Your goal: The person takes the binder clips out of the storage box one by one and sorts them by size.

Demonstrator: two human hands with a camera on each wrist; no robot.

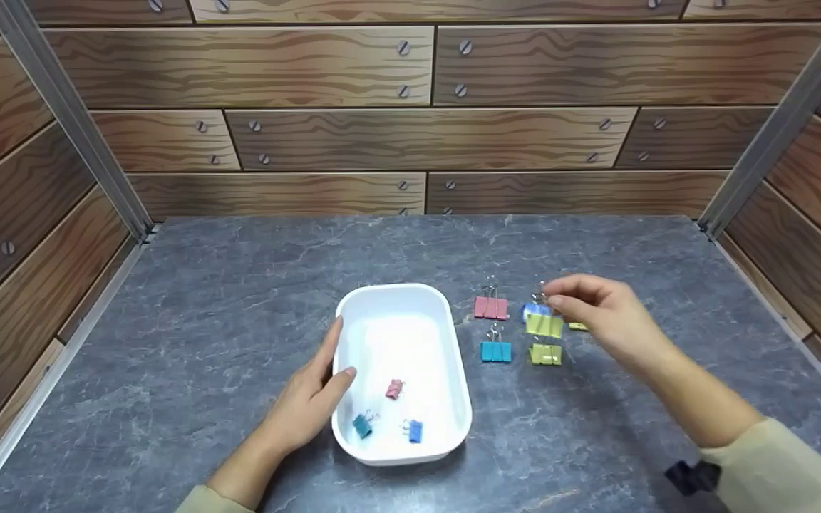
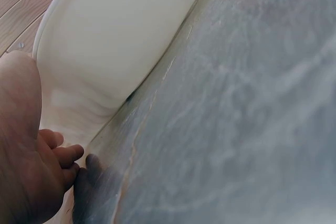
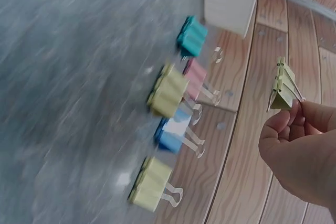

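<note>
Nearest, the left hand rests open against the white tray while the right hand pinches a lifted yellow-green clip above the worktop cluster, apparently mid-transfer; next it likely needs carrying over the tray.

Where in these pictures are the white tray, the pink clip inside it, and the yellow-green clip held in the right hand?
white tray (image 1: 453, 317): head view, on its far right rim.
pink clip (image 1: 394, 389): head view, on its body.
yellow-green clip (image 3: 282, 88): right wrist view, on its folded body.
</note>
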